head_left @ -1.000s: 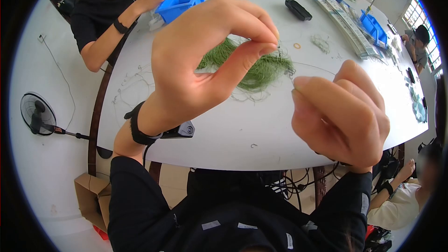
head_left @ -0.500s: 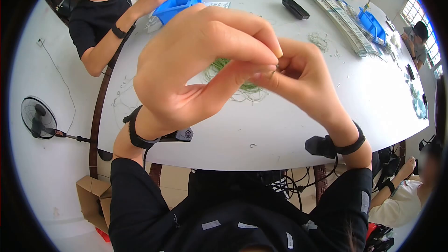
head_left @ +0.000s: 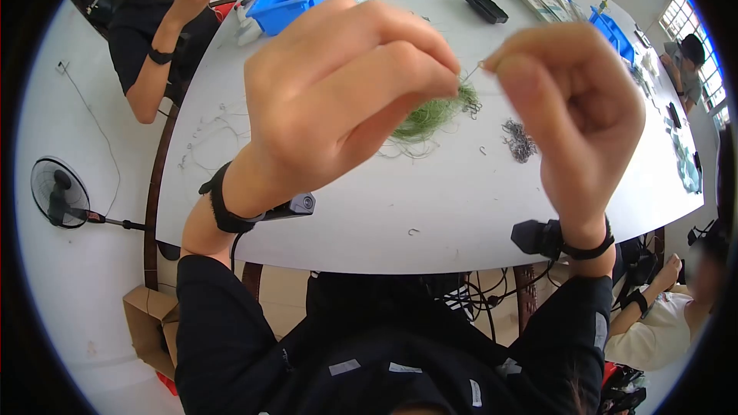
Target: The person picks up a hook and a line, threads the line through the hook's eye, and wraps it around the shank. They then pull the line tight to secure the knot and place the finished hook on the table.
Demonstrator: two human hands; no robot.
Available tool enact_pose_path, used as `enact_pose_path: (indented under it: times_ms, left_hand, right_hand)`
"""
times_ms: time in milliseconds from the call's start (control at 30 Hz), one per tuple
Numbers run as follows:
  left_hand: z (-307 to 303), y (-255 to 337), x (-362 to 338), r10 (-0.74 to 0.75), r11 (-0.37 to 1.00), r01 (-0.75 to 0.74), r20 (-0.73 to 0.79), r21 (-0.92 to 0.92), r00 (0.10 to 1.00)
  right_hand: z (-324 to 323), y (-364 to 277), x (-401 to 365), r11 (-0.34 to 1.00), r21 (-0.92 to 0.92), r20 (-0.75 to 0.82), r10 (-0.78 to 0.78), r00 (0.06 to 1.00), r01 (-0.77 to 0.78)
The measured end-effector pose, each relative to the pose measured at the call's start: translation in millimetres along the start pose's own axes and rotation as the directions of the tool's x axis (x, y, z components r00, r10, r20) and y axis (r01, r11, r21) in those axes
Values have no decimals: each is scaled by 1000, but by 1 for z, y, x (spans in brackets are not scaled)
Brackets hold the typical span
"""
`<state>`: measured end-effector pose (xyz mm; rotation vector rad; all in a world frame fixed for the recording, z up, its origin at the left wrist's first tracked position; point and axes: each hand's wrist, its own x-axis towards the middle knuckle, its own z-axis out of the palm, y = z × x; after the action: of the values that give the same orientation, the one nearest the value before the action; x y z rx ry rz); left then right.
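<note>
Pinching a fine strand (head_left: 471, 71) between them, the left hand (head_left: 338, 96) and right hand (head_left: 576, 107) hover over the table's middle, fingertips closed tight on either end. Doing this well likely calls for a short, taut span and small moves. Beneath lie the green line bundle (head_left: 427, 119) and a pile of small hooks (head_left: 519, 138). Room to move lies toward the table's (head_left: 430, 215) near edge; a co-worker (head_left: 154, 38) sits at the far left.

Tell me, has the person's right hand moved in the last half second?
Yes. The right hand has drawn rightward off the left hand, clear of the green tangle on the table; a thin line spans the gap.
</note>
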<state>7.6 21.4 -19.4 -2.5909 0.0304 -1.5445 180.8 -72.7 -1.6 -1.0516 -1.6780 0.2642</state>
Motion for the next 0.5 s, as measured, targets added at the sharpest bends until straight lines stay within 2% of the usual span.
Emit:
enact_pose_path:
  times_ms: [67, 133, 233, 267, 333, 500]
  left_hand:
    - [0, 2, 0, 11, 999, -11, -3, -45, 1000]
    - [0, 7, 1, 9, 995, -10, -8, -95, 1000]
    - [-1, 11, 2, -8, 985, 4, -23, -170, 1000]
    - [-2, 10, 2, -4, 985, -1, -30, -174, 1000]
    - [-4, 7, 2, 9, 986, -16, -43, -168, 999]
    - [-9, -2, 0, -6, 997, 0, -74, -77, 997]
  right_hand:
    - [4, 16, 5, 999, 29, -206, -22, 978, 28]
    - [0, 21, 12, 1000, 0, -42, 4, 999, -4]
    - [9, 28, 11, 984, 81, 109, 152, 982, -161]
    - [19, 36, 10, 957, 221, 95, 169, 981, -186]
    - [25, 39, 7, 891, 362, 254, 188, 949, -274]
    - [18, 16, 5, 897, 277, 400, 217, 890, -343]
